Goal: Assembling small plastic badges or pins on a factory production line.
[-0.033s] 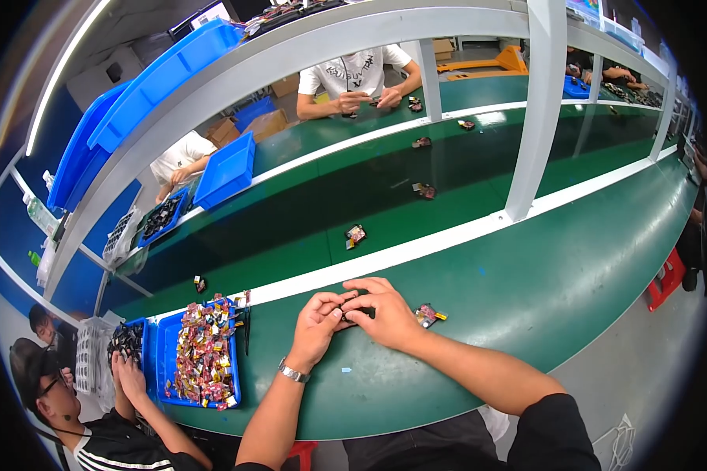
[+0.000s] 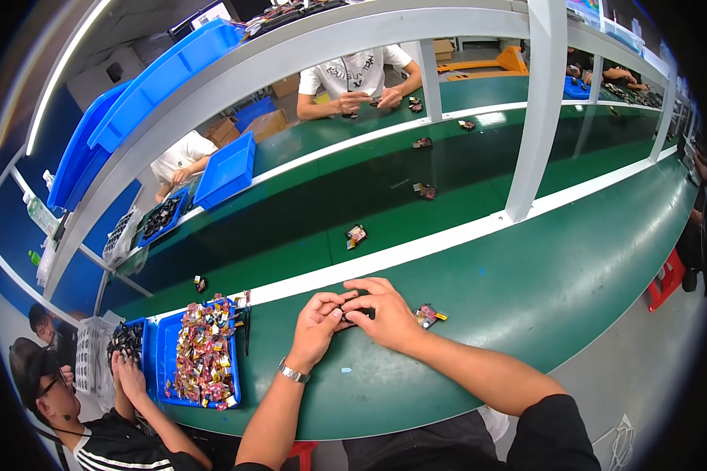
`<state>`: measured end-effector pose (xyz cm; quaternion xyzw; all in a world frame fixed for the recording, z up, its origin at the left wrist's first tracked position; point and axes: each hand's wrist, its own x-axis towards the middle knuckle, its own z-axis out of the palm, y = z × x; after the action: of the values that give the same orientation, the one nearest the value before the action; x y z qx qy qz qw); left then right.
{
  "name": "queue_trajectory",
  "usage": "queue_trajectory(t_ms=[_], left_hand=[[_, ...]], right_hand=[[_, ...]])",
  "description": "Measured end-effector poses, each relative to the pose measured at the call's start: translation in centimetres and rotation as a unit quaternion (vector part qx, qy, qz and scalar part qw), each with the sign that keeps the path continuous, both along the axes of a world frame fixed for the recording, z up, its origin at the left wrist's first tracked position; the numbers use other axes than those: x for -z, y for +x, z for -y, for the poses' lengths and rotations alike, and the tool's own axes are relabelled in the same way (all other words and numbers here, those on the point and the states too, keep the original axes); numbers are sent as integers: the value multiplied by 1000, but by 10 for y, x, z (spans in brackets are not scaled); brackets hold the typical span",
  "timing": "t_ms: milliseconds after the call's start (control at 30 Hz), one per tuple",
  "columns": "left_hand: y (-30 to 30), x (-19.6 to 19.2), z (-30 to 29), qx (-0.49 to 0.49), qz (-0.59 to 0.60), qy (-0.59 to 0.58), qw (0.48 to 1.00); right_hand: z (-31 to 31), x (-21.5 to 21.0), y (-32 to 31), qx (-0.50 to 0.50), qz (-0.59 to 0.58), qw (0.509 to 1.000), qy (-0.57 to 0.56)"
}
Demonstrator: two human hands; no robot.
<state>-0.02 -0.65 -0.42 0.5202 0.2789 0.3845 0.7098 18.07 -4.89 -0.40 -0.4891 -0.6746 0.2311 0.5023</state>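
My left hand (image 2: pixel 319 323) and my right hand (image 2: pixel 386 313) meet above the green worktop (image 2: pixel 479 290), fingers curled in a pinch. Between the fingertips is a small black part (image 2: pixel 344 312), mostly covered by the fingers. What kind it is cannot be made out. Just beyond my right hand lies a small assembly (image 2: pixel 428 315) with red, white and yellow pieces. To the left stands a blue tray (image 2: pixel 165 363), holding a heap of similar small red, yellow and silver assemblies (image 2: pixel 204 353). A thin black strip (image 2: pixel 247 330) lies beside the tray's right side.
A white rail (image 2: pixel 369 263) divides my worktop from a sunken dark green belt with scattered assemblies (image 2: pixel 356 236). A grey upright post (image 2: pixel 530 133) rises from it. At the left, a co-worker's hands (image 2: pixel 126 373) reach over a tray of black parts (image 2: pixel 130 339). Another person works opposite.
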Motion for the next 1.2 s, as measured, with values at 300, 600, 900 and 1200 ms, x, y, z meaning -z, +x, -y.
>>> queue_trajectory(t_ms=[300,600,900,1200], left_hand=[[0,4,1,-36,10,22,999],[1,2,3,-36,24,11,999],[5,0,5,-61,8,22,998],[6,-5,6,-51,12,3,999]], right_hand=[[1,-1,-7,-25,-37,999,5],[3,-4,-4,4,-9,1000,21],[5,-8,-4,4,-4,998,58],[1,-12,-7,21,-91,994,48]])
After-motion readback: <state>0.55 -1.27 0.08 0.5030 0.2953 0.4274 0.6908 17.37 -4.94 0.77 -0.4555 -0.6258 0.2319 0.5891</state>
